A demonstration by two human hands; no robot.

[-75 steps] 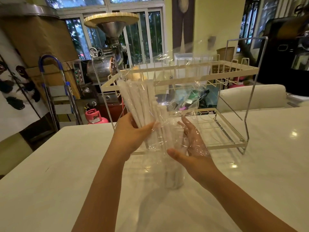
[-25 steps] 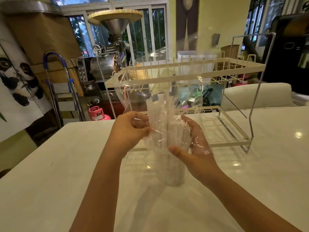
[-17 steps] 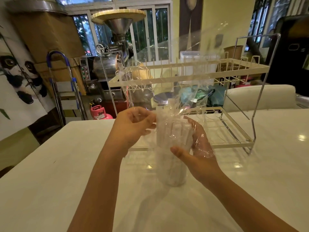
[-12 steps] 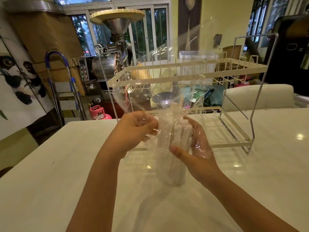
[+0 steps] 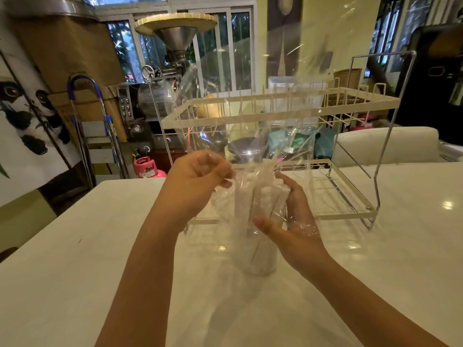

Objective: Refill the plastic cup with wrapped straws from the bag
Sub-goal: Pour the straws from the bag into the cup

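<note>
A clear plastic cup (image 5: 260, 261) stands upright on the white table (image 5: 75, 271), in the middle of the head view. White wrapped straws (image 5: 265, 196) stand inside it, their tops poking above the rim. A clear plastic bag (image 5: 250, 101) drapes over the straws and billows upward. My left hand (image 5: 198, 179) pinches the bag film just left of the straw tops. My right hand (image 5: 288, 221) wraps around the cup and straws through the film, thumb in front.
A cream two-tier wire rack (image 5: 288, 108) stands right behind the cup. Beyond the table's far edge are a metal machine with a funnel (image 5: 175, 36), a pink gas canister (image 5: 147, 167) and a folding ladder (image 5: 100, 126). A white chair back (image 5: 385, 146) is at the right.
The straws have sunk from a raised bundle in the bag down into the cup. My left hand shifted from gripping the straws to pinching the film, and the bag has risen.
</note>
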